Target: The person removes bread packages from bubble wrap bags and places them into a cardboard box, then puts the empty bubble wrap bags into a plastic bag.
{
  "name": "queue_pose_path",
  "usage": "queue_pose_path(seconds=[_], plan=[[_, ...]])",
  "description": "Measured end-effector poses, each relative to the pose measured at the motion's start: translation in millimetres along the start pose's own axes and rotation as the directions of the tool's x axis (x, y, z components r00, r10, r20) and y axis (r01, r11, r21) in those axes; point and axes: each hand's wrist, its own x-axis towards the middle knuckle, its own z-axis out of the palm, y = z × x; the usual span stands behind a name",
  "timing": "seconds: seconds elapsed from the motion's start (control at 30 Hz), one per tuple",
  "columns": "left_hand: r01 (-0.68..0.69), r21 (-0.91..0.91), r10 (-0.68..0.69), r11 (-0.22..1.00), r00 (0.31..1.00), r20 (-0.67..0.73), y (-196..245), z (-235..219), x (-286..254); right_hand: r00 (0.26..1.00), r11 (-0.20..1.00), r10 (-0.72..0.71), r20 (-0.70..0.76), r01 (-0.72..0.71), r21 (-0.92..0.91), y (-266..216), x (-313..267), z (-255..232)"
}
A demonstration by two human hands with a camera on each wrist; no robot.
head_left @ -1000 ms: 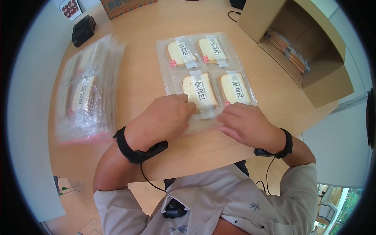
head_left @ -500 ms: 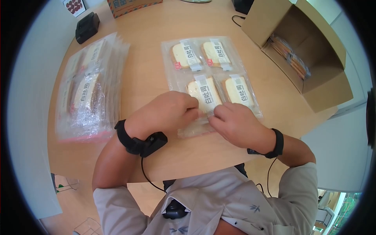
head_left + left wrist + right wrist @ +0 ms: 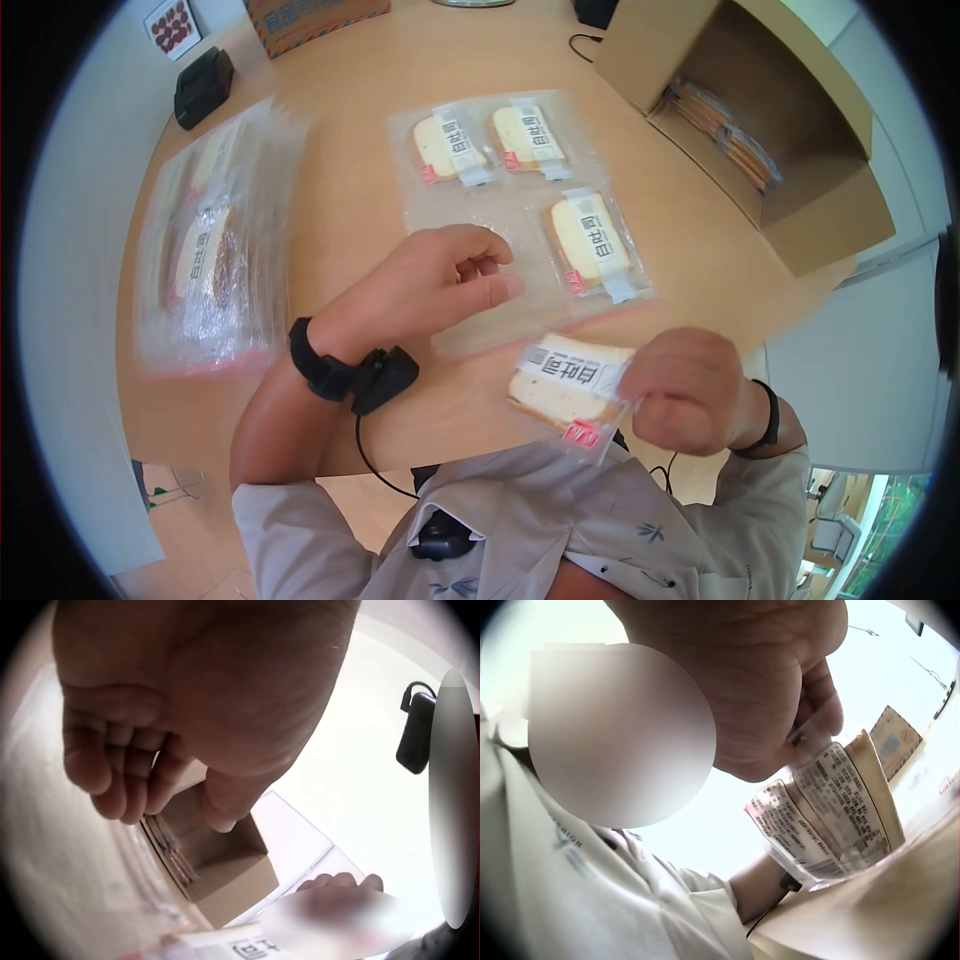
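My right hand pinches the end of a clear wrapper around a slice of white toast, above the table's front edge. In the right wrist view, the printed back of that packaged toast shows. My left hand, its fingers loosely bent and holding nothing, hovers over the lower left part of a large clear plastic bag with a pinkish edge. On the bag are three wrapped toast slices: one at upper left, one at upper right and one at lower right.
A stack of clear bags with toast stands at the left. An open cardboard box lies on its side at the right, with wrapped slices inside. Farther back are a black device and a printed carton.
My right hand has taken the lower left toast slice off the bag and carried it toward my body, turning it sideways. My left hand's fingers have loosened over the bag.
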Motion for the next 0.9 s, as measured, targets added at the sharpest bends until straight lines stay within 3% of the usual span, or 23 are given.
queue_pose_path(seconds=[0.07,0.1,0.2,0.27,0.3,0.33,0.37,0.4,0.43,0.53,0.6,0.63,0.67,0.73,0.77,0.8,0.83,0.87,0.9], plan=[[0.093,-0.208,-0.073,0.974,0.992,0.105,7,6,-1,0.976,0.997,0.003,-0.217,-0.019,-0.070,9,0,1],[0.085,-0.199,-0.064,0.976,0.992,0.113,9,9,-2,0.974,0.996,0.006,-0.226,-0.025,-0.081,13,2,2],[-0.052,-0.292,0.108,0.955,0.978,0.180,11,18,-3,0.924,0.996,0.075,-0.374,-0.091,-0.025,19,13,1],[0.069,-0.562,0.079,0.824,0.969,0.235,8,24,-5,0.953,0.998,0.030,-0.301,-0.010,0.065,15,24,-9],[0.133,-0.723,0.124,0.678,0.948,0.292,3,30,-2,0.946,0.999,0.040,-0.320,-0.035,0.020,15,28,-10],[0.126,-0.709,0.157,0.694,0.935,0.320,10,29,-2,0.933,0.993,-0.031,-0.358,0.068,0.092,17,34,-8],[0.229,-0.754,0.150,0.615,0.905,0.397,18,27,-3,0.912,0.971,-0.105,-0.395,0.180,0.159,21,38,-6],[0.335,-0.780,0.142,0.529,0.871,0.470,21,25,-4,0.908,0.977,-0.106,-0.405,0.170,0.126,22,41,-3],[0.331,-0.769,0.156,0.546,0.862,0.482,16,23,-7,0.901,0.968,-0.098,-0.423,0.185,0.170,22,43,1],[0.346,-0.740,0.101,0.577,0.869,0.485,7,18,-13,0.872,0.956,-0.119,-0.474,0.230,0.184,28,45,7],[0.234,-0.868,0.036,0.438,0.960,0.277,12,14,-14,0.787,0.990,0.142,-0.601,-0.113,0.086,28,40,1],[0.072,-0.902,0.092,0.425,0.988,0.122,8,15,-9,0.788,0.991,0.136,-0.600,-0.111,0.078,31,34,1],[0.063,-0.903,0.100,0.424,0.988,0.116,8,12,-7,0.811,0.910,0.366,-0.456,-0.207,0.360,38,24,5],[0.027,-0.844,-0.081,0.536,0.997,-0.020,9,5,-4,0.760,0.498,0.650,0.003,-0.429,0.753,53,6,17],[0.029,-0.835,-0.102,0.550,0.994,-0.032,12,8,-1,0.760,0.506,0.650,-0.001,-0.432,0.746,57,3,26],[0.025,-0.835,-0.092,0.550,0.995,-0.031,11,12,1,0.760,0.389,0.641,0.110,-0.445,0.807,58,2,39],[0.067,-0.742,-0.115,0.667,0.993,-0.014,8,18,3,0.758,0.263,0.615,0.218,-0.458,0.849,56,2,48],[0.108,-0.632,-0.140,0.768,0.990,-0.002,9,22,6,0.756,0.269,0.619,0.213,-0.459,0.847,54,4,53],[0.127,-0.609,-0.148,0.783,0.989,0.017,16,25,6,0.740,0.221,0.648,0.180,-0.409,0.885,53,5,57]])
